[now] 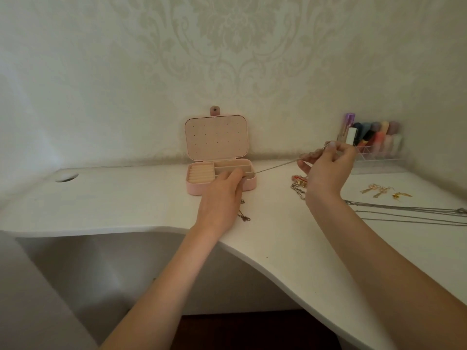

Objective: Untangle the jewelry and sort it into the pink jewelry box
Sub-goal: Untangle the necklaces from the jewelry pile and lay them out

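My right hand [326, 170] pinches a thin chain [275, 168] pulled taut toward nine o'clock; my left hand [222, 195] seems to press its other end into the pink box [199, 186]. Pull harder and the chain could snap or drag the box.

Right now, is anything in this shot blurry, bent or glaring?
Head view: soft, even light, no glare; wide-angle lens bows the white desk edge; the colourful bottles in the clear organiser look blurred; the thin silver chain stretched from the left hand at the open pink jewelry box to the right hand is faint.
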Motion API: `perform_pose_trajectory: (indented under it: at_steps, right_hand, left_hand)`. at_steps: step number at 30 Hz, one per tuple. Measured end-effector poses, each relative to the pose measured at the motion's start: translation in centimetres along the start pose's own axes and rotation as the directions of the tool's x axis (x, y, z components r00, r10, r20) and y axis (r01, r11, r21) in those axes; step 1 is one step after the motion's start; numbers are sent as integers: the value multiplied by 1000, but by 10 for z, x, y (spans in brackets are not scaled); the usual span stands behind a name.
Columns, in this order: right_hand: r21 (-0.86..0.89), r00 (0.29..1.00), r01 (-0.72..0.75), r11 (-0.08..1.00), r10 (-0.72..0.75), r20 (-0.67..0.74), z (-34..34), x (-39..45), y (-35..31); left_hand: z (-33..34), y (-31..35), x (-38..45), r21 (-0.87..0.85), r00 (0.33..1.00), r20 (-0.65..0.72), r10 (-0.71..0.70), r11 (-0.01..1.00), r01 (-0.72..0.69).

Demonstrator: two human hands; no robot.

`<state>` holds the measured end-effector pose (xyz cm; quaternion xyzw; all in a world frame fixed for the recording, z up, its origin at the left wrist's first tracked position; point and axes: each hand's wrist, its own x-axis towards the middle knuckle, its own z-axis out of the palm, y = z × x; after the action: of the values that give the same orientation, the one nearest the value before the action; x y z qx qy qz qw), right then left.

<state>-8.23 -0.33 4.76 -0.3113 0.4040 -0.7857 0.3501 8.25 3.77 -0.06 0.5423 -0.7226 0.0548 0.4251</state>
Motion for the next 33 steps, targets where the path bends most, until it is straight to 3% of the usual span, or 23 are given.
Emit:
perform_pose_trajectory:
  at_steps: [5, 10, 15, 21, 27, 33]
  right_hand:
    - [-79, 999, -2, 997, -1, -38, -6, 2, 1]
    - [-98, 998, -31, 995, 26, -55, -6, 5, 5]
    - [-100, 997, -32, 995, 25, -73, -10, 9, 10]
    - [-169, 976, 14, 986, -50, -210, -13, 14, 18]
    - [-227, 959, 0, 974, -65, -277, -16, 19, 23]
    - [-213, 967, 19, 977, -72, -244, -20, 25, 22]
  left_hand:
    - [0, 0, -2, -87, 999, 29, -24, 996, 26]
    - [3, -6, 2, -68, 1000, -13, -27, 997, 26]
    - [6, -5, -1, -46, 993, 44, -108, 993, 110]
    - [9, -8, 1, 96, 985, -57, -162, 981, 167]
    - [2, -3, 0, 125, 951, -218, -221, 960, 252]
    - [1, -2, 0, 84, 931, -143, -335, 933, 349]
